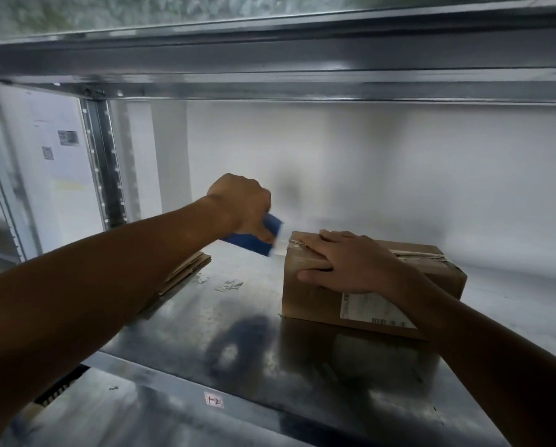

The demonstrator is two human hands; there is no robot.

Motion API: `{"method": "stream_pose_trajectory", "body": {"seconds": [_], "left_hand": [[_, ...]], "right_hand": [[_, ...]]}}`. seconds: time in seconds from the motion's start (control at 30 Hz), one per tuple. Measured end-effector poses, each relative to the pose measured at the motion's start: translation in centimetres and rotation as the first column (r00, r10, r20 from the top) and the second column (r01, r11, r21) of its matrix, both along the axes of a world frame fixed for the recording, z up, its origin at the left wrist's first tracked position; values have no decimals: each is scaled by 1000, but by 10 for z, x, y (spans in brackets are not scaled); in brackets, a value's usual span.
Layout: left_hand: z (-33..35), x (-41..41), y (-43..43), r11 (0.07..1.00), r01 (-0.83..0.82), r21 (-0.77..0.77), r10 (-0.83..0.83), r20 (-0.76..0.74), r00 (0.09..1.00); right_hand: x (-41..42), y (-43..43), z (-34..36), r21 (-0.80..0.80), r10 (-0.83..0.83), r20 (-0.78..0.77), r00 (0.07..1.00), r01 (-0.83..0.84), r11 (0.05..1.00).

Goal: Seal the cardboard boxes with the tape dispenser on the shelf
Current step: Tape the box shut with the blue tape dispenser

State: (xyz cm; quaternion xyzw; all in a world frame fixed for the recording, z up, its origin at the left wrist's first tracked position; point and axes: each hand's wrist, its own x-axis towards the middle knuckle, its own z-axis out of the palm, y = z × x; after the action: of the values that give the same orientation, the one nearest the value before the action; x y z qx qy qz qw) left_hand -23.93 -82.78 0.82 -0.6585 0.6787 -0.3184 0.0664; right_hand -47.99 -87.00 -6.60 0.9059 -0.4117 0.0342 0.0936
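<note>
At the front edge of the metal shelf there's a small sticker, and a little further in the cardboard box sits on the right with its shipping label facing me. The right hand lies flat on its top near the left end, fingers straight and thumb down the front face, pressing rather than grasping. Just past that end the left hand is clenched round the blue tape dispenser, held in the air close to the box; it is too blurred to see any tape. A strip of tape already runs along the top seam. If the flat hand eases off, I'd expect a pull on the dispenser to drag the light box sideways and wrinkle the tape. Flattened cardboard lies under the left forearm and could snag it; behind stand the upright post and the white wall.
</note>
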Motion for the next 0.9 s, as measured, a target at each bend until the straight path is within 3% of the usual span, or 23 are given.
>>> {"method": "stream_pose_trajectory", "body": {"seconds": [0.07, 0.13, 0.23, 0.33, 0.63, 0.9], "left_hand": [[-12, 9, 6, 996, -82, 30, 81, 30, 996], [-30, 29, 11, 990, -132, 45, 137, -134, 982], [-46, 43, 19, 989, -107, -103, 65, -344, 937], [-55, 39, 22, 970, -111, -216, 5, -442, 897], [-70, 41, 36, 943, -120, -311, -52, -492, 869], [-73, 42, 46, 937, -125, -327, -70, -525, 848]], "right_hand": [[-2, 6, 2, 2, 17, 22, 1000, -17, 1000], [-4, 9, 4, 7, 28, 26, 999, -28, 1000], [-2, 10, 13, 30, 59, 12, 998, -60, 998], [2, 11, 23, 75, 85, -6, 996, -84, 994], [26, 18, 26, 84, 76, 32, 997, -78, 993], [34, 24, 31, 142, 103, -27, 994, -99, 985]]}}
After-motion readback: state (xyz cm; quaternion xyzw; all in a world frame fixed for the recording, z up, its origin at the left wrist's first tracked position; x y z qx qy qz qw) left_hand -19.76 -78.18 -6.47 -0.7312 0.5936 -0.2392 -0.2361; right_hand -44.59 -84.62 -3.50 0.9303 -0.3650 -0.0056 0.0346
